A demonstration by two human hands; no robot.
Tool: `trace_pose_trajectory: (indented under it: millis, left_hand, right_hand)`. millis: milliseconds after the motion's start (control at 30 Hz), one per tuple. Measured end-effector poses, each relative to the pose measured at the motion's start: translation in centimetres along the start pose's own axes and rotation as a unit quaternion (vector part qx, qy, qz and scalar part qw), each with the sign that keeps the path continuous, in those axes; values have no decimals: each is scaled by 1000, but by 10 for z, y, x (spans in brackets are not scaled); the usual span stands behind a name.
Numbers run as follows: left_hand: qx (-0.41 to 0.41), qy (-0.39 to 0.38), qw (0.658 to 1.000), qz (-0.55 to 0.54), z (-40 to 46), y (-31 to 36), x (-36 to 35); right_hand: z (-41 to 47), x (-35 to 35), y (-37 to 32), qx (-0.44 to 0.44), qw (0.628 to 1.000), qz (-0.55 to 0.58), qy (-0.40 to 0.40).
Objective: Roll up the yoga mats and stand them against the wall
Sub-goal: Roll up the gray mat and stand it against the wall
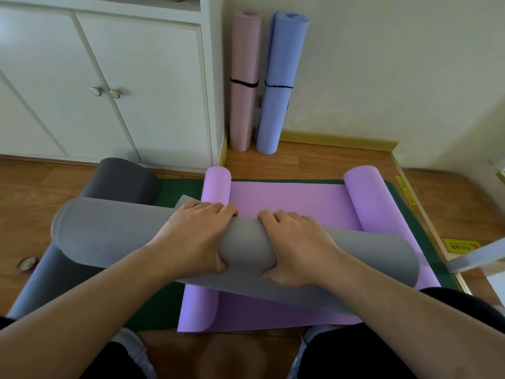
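A grey yoga mat (109, 231) lies partly rolled across the middle of the floor. My left hand (191, 239) and my right hand (297, 247) grip the roll side by side, fingers curled over its top and thumbs underneath. The grey roll rests on a purple mat (287, 201) whose two long sides curl up. A dark green mat (175, 192) lies flat beneath the purple one. A pink rolled mat (244, 83) and a blue rolled mat (281, 83), each bound with a black band, stand upright against the wall.
A white cabinet (109, 77) with two round knobs stands at the back left, next to the standing mats. Wooden floor surrounds the mats. A yellow sticker (459, 246) and a pale bar (475, 258) are at the right edge. My knees are at the bottom.
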State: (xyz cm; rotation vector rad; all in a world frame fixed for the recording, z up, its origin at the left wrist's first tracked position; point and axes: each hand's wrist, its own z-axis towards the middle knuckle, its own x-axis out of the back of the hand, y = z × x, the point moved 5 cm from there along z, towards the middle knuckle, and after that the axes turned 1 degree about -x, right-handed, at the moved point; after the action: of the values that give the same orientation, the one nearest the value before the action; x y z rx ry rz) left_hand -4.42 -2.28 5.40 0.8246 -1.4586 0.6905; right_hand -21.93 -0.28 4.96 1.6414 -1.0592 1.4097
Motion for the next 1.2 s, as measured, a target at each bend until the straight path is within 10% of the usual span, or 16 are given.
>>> trace_pose_trajectory:
  millis: [1200]
  left_hand:
    - [24,-7,1000,-16,0,3,-1]
  right_hand:
    - [0,3,-1,13,999,-33,2]
